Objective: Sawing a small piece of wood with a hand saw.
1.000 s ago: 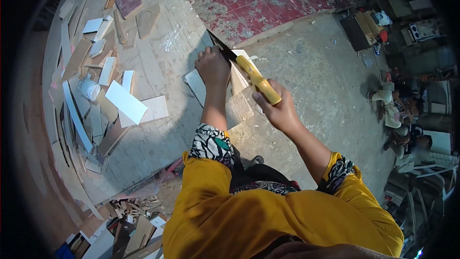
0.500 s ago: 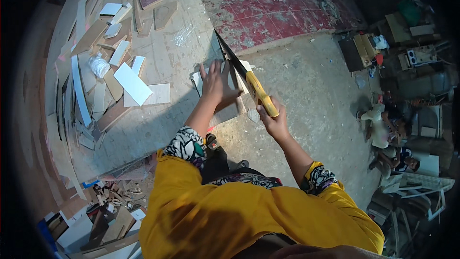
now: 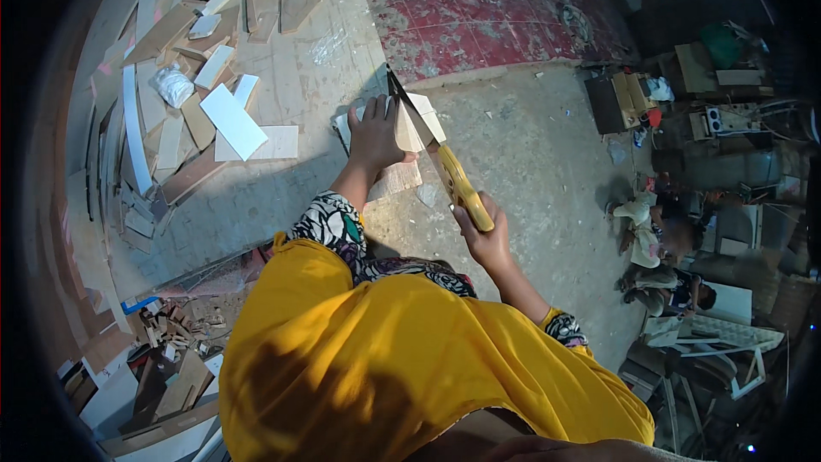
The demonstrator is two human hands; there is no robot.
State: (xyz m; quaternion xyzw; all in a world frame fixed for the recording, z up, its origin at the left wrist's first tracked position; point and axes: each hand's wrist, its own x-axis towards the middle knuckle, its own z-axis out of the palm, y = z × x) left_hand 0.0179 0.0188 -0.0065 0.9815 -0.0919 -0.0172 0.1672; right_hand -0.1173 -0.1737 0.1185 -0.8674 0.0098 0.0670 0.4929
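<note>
My right hand [image 3: 487, 235] is closed around the yellow handle of a handsaw [image 3: 464, 186]. Its dark blade slants up and left, across pale wood at the table's edge. My left hand [image 3: 373, 139] lies with fingers stretched out on a wooden piece [image 3: 410, 133], close to the left side of the blade. A pale strip of wood [image 3: 432, 122] shows to the right of the blade. Below my left hand a light board [image 3: 396, 180] juts past the table edge. The palm hides part of the stacked wood, and I cannot tell how deep the blade sits.
Board offcuts and a white panel [image 3: 233, 122] lie on the worktable [image 3: 256, 205], beside a crumpled white plastic bag [image 3: 173, 85]. More scrap wood [image 3: 184, 385] is heaped at lower left. Concrete floor [image 3: 547, 171] spreads rightward. People [image 3: 654, 248] sit low at far right.
The saw and my right hand have shifted slightly down. The left hand has turned, with its fingers closer together on the wood. Light now falls on the wood by the blade.
</note>
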